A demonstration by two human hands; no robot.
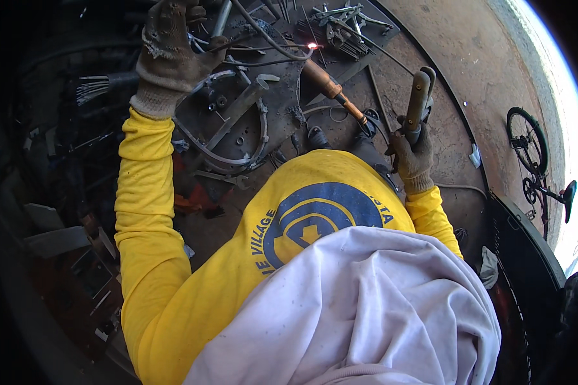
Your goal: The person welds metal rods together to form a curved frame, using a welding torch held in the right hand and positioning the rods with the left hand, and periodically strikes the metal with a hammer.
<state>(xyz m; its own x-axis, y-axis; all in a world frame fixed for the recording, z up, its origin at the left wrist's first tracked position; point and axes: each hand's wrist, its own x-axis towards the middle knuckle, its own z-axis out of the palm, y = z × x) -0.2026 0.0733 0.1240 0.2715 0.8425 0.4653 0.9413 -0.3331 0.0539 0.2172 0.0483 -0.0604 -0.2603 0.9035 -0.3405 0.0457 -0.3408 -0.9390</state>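
Observation:
My left hand, in a grey-brown work glove, is raised over the metal-strewn work table. Its thumb stands apart from the fingers, whose tips are partly cut off by the upper edge; I see nothing held. My gloved right hand is closed around a grey, plier-like holder, held upright. A thin rod stretches from near the holder's head toward the table. Between my hands, a spot of metal glows red-white beside a curved bar. A copper-coloured cylinder with a narrower neck lies just below it.
Curved metal band, scattered nuts and a wrench lie left of centre. Several thin metal pieces are piled at the table's far side. A cable crosses the floor at right. A bicycle stands beyond the dark edge.

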